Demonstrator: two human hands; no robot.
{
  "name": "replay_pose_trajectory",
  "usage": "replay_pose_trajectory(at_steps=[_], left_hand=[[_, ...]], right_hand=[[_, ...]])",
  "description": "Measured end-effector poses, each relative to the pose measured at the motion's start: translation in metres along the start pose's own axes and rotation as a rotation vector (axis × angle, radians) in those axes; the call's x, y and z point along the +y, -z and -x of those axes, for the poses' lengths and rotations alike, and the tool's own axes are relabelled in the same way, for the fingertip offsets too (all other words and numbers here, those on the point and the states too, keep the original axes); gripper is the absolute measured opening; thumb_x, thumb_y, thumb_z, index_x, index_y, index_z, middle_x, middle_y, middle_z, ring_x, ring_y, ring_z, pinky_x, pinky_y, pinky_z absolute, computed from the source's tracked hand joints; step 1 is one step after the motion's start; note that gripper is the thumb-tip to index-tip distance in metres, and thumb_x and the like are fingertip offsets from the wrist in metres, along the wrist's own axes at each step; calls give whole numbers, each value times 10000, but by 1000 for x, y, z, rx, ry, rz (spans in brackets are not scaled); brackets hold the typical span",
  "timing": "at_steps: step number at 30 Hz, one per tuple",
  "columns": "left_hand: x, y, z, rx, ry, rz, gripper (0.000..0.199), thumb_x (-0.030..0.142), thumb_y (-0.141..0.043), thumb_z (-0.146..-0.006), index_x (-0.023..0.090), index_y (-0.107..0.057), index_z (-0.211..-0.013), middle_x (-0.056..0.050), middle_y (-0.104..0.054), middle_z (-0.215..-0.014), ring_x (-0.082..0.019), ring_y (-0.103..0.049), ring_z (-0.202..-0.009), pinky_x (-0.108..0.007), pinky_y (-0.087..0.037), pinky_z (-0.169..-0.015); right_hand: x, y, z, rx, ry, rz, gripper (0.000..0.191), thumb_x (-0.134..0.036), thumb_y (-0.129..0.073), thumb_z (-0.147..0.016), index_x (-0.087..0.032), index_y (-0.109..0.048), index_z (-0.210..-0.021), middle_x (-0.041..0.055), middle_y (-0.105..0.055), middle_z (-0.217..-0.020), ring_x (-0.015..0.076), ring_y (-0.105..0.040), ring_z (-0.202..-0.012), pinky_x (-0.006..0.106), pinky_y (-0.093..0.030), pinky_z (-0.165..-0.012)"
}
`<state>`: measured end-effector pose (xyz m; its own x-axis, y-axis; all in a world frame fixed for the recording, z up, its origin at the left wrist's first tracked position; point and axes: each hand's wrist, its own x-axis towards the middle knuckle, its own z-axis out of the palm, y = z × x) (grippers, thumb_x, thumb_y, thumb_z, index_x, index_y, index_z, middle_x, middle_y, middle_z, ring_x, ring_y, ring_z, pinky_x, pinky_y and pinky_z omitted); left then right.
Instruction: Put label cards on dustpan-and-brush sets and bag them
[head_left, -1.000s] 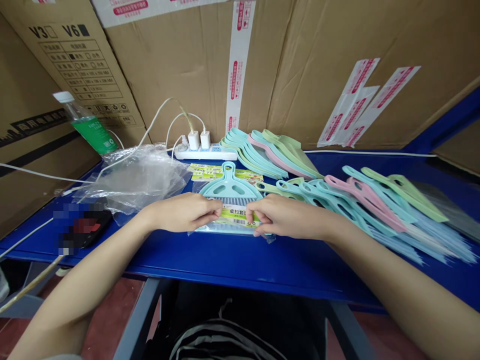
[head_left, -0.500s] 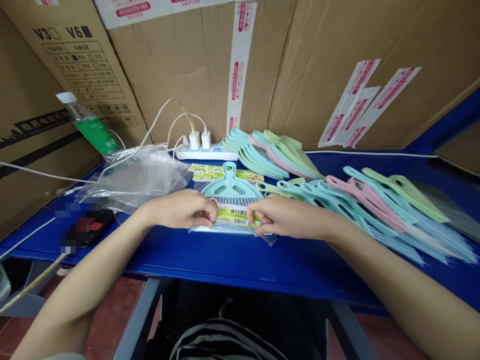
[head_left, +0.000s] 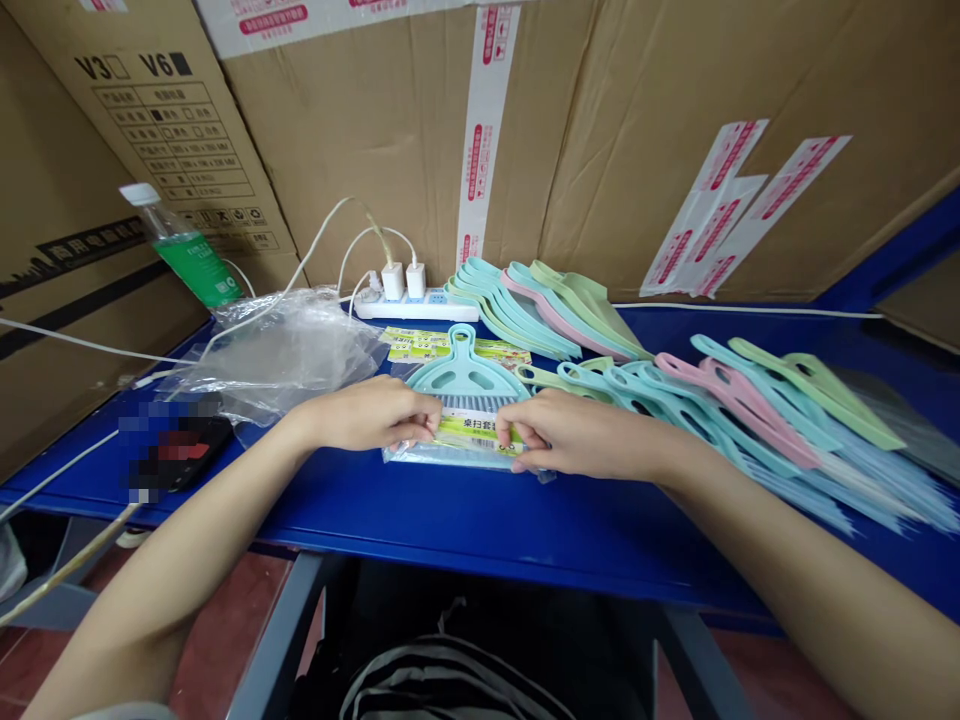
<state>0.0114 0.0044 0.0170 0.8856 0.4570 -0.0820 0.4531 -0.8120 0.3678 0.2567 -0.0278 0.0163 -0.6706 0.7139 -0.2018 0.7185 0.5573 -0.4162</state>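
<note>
A light blue dustpan and brush set lies on the blue table, its handle pointing away from me. Across it sits a yellow-green label card, and clear plastic film shows around its lower edge. My left hand is closed at the left side of the card, fingers curled on the plastic bag. On the right side, my right hand pinches the bag and the card's edge. The fingertips of both hands partly hide the card and film.
Stacked dustpans lie behind, with several brushes at the right. Clear plastic bags, a power strip and a bottle stand or lie left and back. A dark phone with cables is at the left; cardboard rises behind.
My left hand has shifted slightly at the card's left side, covering its round red mark. The whole view has moved a little; the set stays in place.
</note>
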Motion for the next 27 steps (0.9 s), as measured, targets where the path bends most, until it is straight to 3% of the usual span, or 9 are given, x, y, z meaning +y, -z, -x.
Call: replay_pose_trajectory(at_steps=[7, 10, 14, 16, 19, 21, 27], left_hand=[[0, 0, 0, -7, 15, 10, 149, 190, -498, -932, 198, -564, -799, 63, -592, -571, -103, -540, -523, -222, -340, -576], [1, 0, 0, -13, 19, 4, 153, 174, -486, -933, 200, -552, -798, 66, -591, -566, -106, -542, -523, -227, -338, -582], [1, 0, 0, -21, 21, -1, 152, 175, -483, -934, 199, -539, -794, 67, -590, -558, -108, -544, -522, -233, -338, -591], [1, 0, 0, -21, 18, 4, 160, 180, -479, -936, 200, -536, -789, 66, -588, -553, -109, -542, -523, -234, -341, -596], [1, 0, 0, -21, 16, 15, 168, 182, -474, -934, 202, -532, -778, 67, -577, -547, -106, -525, -515, -235, -339, -591], [0, 0, 0, -17, 17, 14, 164, 179, -476, -927, 201, -532, -774, 68, -563, -547, -102, -504, -504, -233, -329, -580], [-1, -1, -1, -8, 23, 5, 143, 183, -483, -900, 198, -541, -769, 66, -523, -568, -94, -451, -493, -231, -311, -561]], right_hand=[[-1, 1, 0, -19, 17, 17, 101, -152, -524, -853, -198, -530, -763, -53, -474, -580, 128, -455, -553, 266, -308, -600], [-2, 1, 1, -3, 32, 17, 280, -260, -390, -950, -212, -448, -680, -40, -436, -576, 128, -412, -529, 276, -285, -574], [-4, 1, 3, -10, -35, -39, 280, -432, -520, -900, -215, -486, -727, -28, -516, -612, 142, -460, -555, 277, -301, -563], [-4, 0, 4, 0, -20, -3, 203, -385, -605, -849, -206, -528, -790, -18, -557, -636, 153, -491, -589, 280, -319, -588], [-1, -1, 4, 8, 47, 54, 31, -169, -545, -844, -193, -546, -824, -7, -589, -652, 150, -504, -609, 277, -325, -613], [1, -2, 3, 12, 76, 51, 133, -83, -469, -840, -190, -546, -822, 6, -614, -688, 148, -514, -625, 274, -323, -615], [2, -3, 1, 33, 96, 64, 145, -112, -437, -855, -207, -481, -755, -33, -489, -584, 134, -416, -540, 271, -286, -575]])
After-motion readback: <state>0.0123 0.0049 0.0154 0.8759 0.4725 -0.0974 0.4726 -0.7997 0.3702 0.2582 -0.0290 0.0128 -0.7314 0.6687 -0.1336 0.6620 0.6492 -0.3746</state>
